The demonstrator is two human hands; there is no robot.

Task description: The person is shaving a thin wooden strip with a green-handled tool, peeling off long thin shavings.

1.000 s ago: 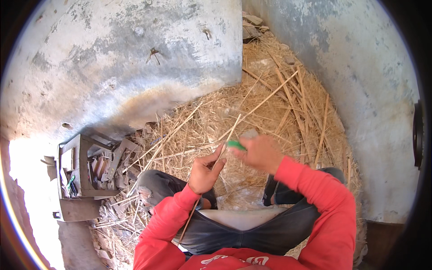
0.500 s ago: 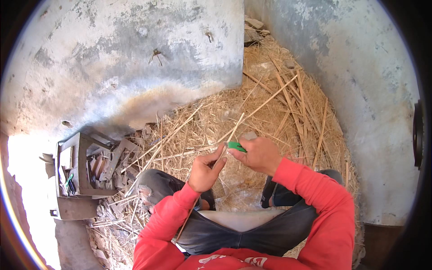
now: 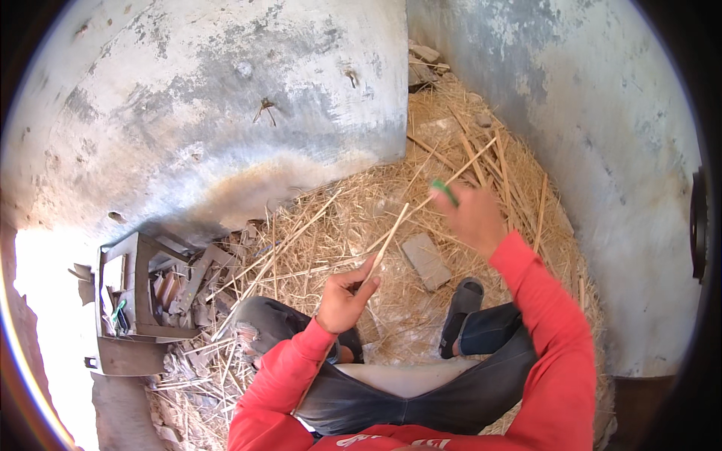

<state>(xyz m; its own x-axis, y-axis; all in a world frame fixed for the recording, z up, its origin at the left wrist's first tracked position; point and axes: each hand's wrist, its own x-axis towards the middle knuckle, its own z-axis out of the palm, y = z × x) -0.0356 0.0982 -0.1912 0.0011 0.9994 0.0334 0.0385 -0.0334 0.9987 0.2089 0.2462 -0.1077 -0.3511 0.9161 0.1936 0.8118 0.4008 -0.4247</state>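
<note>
My head-mounted fisheye looked down, pretty close over my left hand and right hand, with strawy floor beyond.

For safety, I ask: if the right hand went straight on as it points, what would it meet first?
Probably the long pale stick on the straw, though depth is unclear; the right hand may pass above.

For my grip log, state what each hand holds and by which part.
Left hand: a stick, held short of its far end. Right hand: a green tool; the gripped part is hidden.
</note>
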